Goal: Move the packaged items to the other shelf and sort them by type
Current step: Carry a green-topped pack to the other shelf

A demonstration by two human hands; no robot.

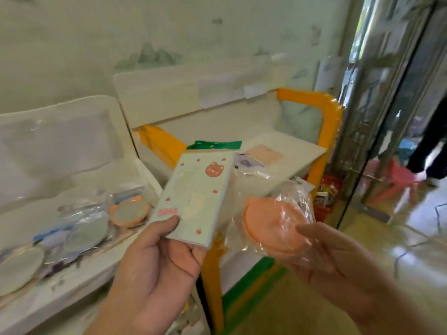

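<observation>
My left hand [157, 257] grips a flat pale-green pack [196, 199] with a green header, a bear face and small red dots, held up in the middle of the view. Just to its right, my right hand [321, 250] holds a round orange item in clear plastic wrap [271, 226]. On the white shelf at the left [79, 272] lie several wrapped round items, among them an orange-rimmed round one [129, 211]. Behind my hands, the white shelf with the orange frame [287, 153] carries a few flat packs, one of them peach [264, 153].
An orange tube frame [331, 131] borders the far shelf. To the right stand a glass door with a metal frame [377, 131], a red basket [326, 197] on the floor and a pink stool [396, 180]. A person's legs [433, 146] are beyond the door.
</observation>
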